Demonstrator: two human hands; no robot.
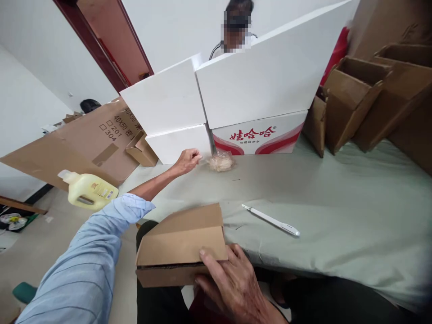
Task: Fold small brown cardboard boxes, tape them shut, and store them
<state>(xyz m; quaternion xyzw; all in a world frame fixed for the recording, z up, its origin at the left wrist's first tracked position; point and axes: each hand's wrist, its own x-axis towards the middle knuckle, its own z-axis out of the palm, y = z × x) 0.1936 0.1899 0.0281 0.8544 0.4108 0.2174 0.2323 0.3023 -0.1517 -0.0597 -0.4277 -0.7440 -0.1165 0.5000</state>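
Observation:
A small brown cardboard box (182, 245) lies tilted over the near edge of the table, above my lap, with a dark gap under its top flap. My right hand (234, 279) grips its right end, one finger on the flap and another digit lower on the side. Farther off, my left hand (187, 162) is stretched over the table with its fingers pinched at the left edge of a crumpled clear plastic bag (221, 161). Something pale is inside the bag, too unclear to name. A white craft knife (272, 220) lies to the right of the box.
White cartons (259, 139) are stacked along the back of the green-covered table (337, 198). Open brown boxes (354, 99) stand at right. To the left are a yellow jug (91, 191) and a large cardboard sheet (101, 139). A person (236, 27) is behind the cartons.

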